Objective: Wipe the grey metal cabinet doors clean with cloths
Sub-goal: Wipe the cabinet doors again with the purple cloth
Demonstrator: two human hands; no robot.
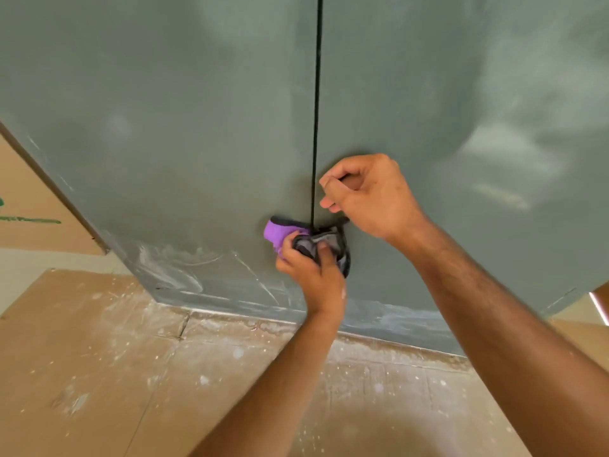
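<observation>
A strip of cardboard wall covering (29, 206) with a green scrawl fills the far left, meeting the left edge of the grey cabinet. The left door (171, 127) spreads broad and unobstructed above and left of the hands; white smears streak its lower part, down and left of the fingers. The dark vertical gap (317, 94) between the doors runs straight down to the cloth. Below the cabinet's bottom edge, dusty cardboard floor sheeting (99, 357) flecked with white reaches toward the camera.

The left hand (313, 275) reaches up from below, its fingers curled round a bunched cloth (296, 234), purple on its left part and grey-black on its right, which it holds against the doors right over the gap, low on the cabinet. The thumb lies across the grey part.

Just above and right of the cloth, the right hand (369, 196) is at the inner edge of the right door (461, 110), fingers curled inward, thumb near the index finger; whether it pinches anything I cannot tell. The right door shows pale hazy patches up and right of those fingers.
</observation>
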